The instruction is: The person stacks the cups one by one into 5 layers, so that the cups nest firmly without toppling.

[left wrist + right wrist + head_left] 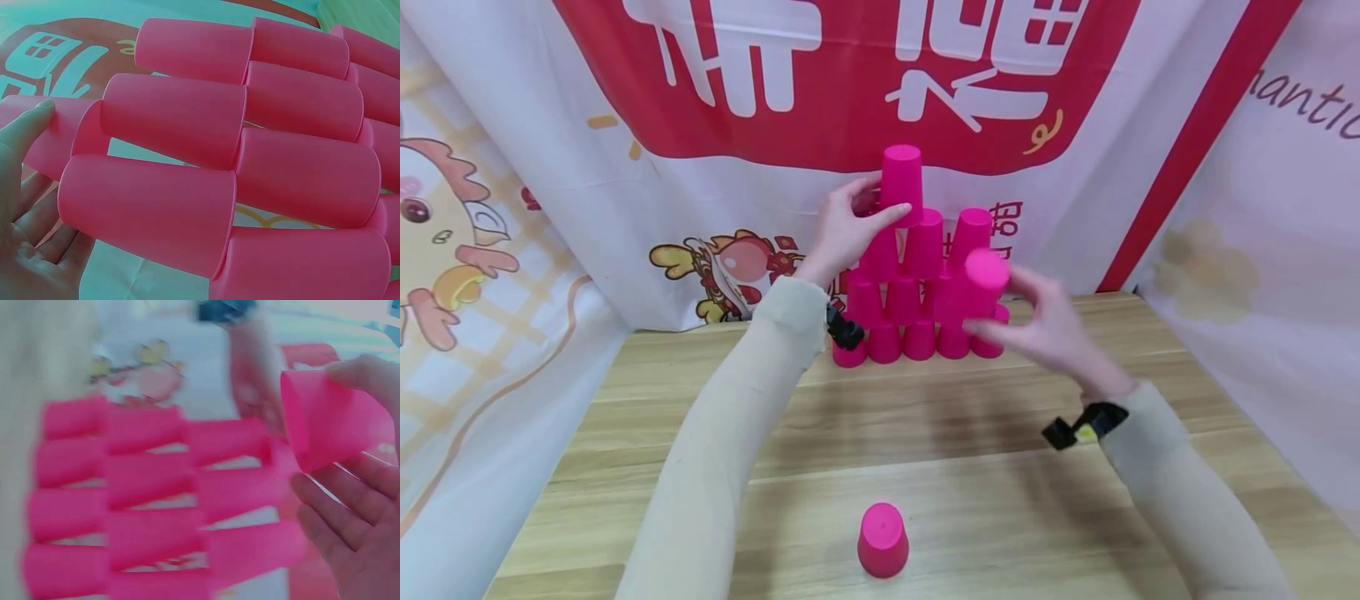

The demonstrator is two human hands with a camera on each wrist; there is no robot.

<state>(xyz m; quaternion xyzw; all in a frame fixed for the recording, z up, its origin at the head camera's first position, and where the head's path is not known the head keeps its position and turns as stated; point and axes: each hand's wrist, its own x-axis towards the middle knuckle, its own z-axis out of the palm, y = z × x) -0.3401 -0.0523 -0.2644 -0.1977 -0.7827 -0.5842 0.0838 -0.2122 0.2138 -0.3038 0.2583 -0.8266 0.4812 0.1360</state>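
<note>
An upside-down pink cup [901,179] is between the thumb and fingers of my left hand [842,229], at the top left of a stepped wall of pink cups [917,300]. In the left wrist view this held cup [65,131] has its rim right at the bases of two third-row cups [175,115]. My right hand [1052,325] holds another pink cup [985,279], mouth down, in front of the wall's right side. The right wrist view shows the thumb on this cup's [344,419] side and the fingers along the other side.
A single pink cup [883,542] stands upside down on the wooden table [820,467] near the front. Behind the wall of cups hangs a printed curtain [820,137] in red and white. White printed cloth [1262,250] also closes off the right side.
</note>
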